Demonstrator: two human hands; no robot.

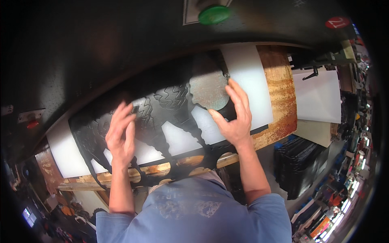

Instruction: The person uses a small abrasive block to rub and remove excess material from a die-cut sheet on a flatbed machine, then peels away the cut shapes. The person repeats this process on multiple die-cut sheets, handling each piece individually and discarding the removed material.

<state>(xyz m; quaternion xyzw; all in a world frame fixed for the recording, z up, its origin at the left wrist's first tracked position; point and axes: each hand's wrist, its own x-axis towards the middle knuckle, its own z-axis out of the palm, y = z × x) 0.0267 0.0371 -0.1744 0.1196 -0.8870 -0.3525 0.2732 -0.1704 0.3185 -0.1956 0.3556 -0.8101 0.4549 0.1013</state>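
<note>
A flat plate with a wavy, scalloped edge [210,91], grey with greenish wear, lies over the black sheet material. My right hand [237,123] holds it by its right and near edges, thumb at the near rim and fingers at the right side. The black sheet [170,97] bears embossed zigzag patterns, and several cut-out gaps with wavy edges run along its near side. My left hand [121,135] hovers over or rests on the left part of this sheet, fingers stretched out and holding nothing; contact is unclear. Strips of the sheet hang over the near edge.
A white board [247,85] lies under the sheet on a worn wooden table [277,89]. The large dark machine body [101,44] overhangs the far side, with a green button [214,15] and a red button [32,124]. Black stacked material [300,162] stands at the right.
</note>
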